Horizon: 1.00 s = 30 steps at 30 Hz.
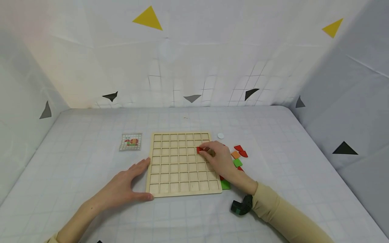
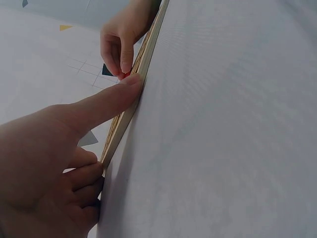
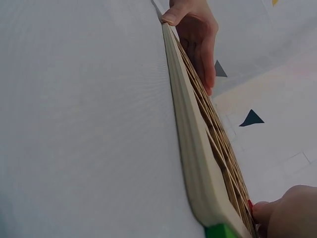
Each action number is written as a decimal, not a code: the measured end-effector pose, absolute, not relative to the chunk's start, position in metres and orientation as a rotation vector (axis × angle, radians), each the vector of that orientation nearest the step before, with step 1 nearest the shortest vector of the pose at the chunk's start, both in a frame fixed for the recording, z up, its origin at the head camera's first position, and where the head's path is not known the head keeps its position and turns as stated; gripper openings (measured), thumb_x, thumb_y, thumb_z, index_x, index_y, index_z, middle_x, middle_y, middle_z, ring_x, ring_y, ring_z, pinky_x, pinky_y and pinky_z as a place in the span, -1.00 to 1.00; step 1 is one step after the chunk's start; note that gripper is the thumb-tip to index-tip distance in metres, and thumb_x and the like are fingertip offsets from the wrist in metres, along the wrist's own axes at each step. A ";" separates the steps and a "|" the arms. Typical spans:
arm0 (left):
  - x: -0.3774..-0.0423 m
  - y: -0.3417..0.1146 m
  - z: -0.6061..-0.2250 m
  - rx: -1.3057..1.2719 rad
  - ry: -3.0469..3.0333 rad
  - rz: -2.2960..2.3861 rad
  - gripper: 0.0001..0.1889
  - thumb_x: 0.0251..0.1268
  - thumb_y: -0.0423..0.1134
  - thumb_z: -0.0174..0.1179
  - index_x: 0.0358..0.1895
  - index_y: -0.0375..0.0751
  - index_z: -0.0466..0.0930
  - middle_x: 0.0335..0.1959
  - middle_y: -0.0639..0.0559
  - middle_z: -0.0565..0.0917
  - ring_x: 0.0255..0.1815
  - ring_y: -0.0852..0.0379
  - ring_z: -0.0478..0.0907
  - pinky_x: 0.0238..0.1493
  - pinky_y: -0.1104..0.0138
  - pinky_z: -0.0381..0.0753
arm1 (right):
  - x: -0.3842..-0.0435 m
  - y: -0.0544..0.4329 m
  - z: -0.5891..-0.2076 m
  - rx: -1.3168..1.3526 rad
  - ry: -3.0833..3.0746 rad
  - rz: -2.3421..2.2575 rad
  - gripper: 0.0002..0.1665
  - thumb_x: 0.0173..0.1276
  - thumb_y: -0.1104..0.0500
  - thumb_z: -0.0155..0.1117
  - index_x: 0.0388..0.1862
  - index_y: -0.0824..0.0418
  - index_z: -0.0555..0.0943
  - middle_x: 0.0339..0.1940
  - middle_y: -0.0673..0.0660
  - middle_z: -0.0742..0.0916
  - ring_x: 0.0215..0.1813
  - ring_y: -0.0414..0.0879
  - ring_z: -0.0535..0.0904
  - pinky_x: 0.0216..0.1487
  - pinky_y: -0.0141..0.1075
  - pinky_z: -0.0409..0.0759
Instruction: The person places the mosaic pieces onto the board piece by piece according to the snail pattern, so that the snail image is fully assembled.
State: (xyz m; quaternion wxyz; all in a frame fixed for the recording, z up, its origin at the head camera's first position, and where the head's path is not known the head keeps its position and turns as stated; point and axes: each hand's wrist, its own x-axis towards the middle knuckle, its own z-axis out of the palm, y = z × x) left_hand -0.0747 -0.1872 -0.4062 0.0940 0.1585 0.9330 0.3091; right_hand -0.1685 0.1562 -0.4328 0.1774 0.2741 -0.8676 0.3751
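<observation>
A light wooden board (image 1: 174,168) with a raised grid of square cells lies flat on the table. My left hand (image 1: 123,187) touches its left edge with extended fingers, while the thumb rests at the front-left corner. Over the board's right side, my right hand (image 1: 219,157) pinches a small red piece (image 1: 199,150) between thumb and fingertips. That piece is at a cell in the upper right of the grid and is partly hidden by the fingers. In the left wrist view, the red piece (image 2: 127,75) shows just under the right hand's fingertips (image 2: 126,67).
Right of the board lie red rounded pieces (image 1: 243,154), an orange square (image 1: 235,155), green squares (image 1: 238,162) and a white disc (image 1: 221,135); the right arm hides some. A small card (image 1: 130,141) with a coloured grid picture lies to the left. White cloth walls surround the table.
</observation>
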 end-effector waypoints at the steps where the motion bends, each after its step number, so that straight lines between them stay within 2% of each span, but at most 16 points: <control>1: -0.075 -0.187 -0.406 0.476 2.770 0.916 0.21 -0.16 0.45 0.41 0.60 0.03 0.09 0.57 -0.09 0.22 0.53 -0.32 0.18 0.41 -0.31 0.15 | -0.168 0.156 -0.433 0.780 -2.457 1.056 -0.75 0.23 0.27 0.48 -0.09 0.21 0.74 -0.31 0.04 0.75 -0.35 -0.19 0.61 -0.36 -0.38 0.60; 17: -0.074 -0.187 -0.406 0.471 2.758 0.929 0.21 -0.16 0.44 0.41 0.60 0.07 0.08 0.58 -0.07 0.21 0.54 -0.30 0.16 0.42 -0.30 0.14 | -0.167 0.156 -0.433 0.808 -2.490 1.077 -0.74 0.26 0.31 0.45 -0.05 0.20 0.74 -0.23 0.04 0.78 -0.19 -0.13 0.65 -0.22 -0.34 0.68; 30: -0.075 -0.187 -0.406 0.480 2.763 0.917 0.21 -0.16 0.46 0.40 0.60 0.04 0.09 0.57 -0.10 0.22 0.53 -0.33 0.17 0.40 -0.32 0.15 | -0.167 0.156 -0.433 0.779 -2.504 1.079 -0.75 0.24 0.31 0.47 -0.08 0.19 0.74 -0.26 0.04 0.78 -0.21 -0.13 0.67 -0.22 -0.32 0.68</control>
